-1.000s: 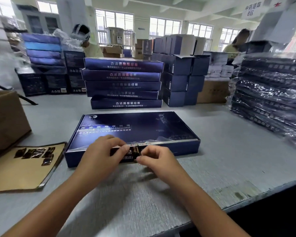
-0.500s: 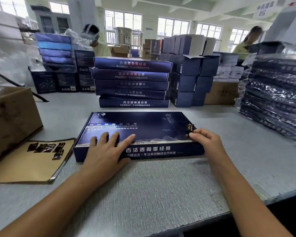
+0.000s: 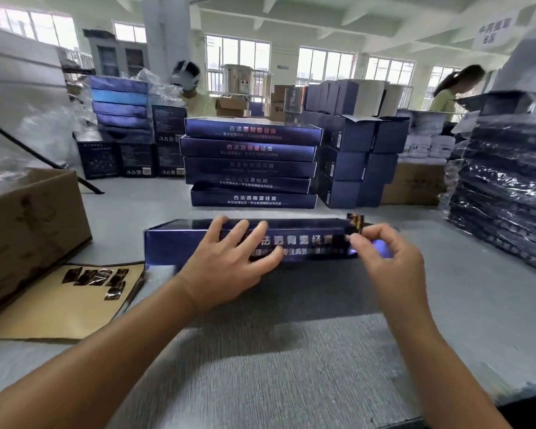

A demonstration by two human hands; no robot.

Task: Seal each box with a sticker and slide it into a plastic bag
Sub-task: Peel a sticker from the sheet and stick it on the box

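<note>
Since half a second ago we have tipped the box up from flat. Its long printed side now faces us, over the grey table. Our left hand lies spread across that side, fingers over the top edge; our right hand pinches the sticker at the box's right end.

From where I stand the stacked boxes each read 古法透骨温经膏 in white on the front edge, the smaller lines beneath too blurred to read, and the hanging sign says 中药提取 B区.
</note>
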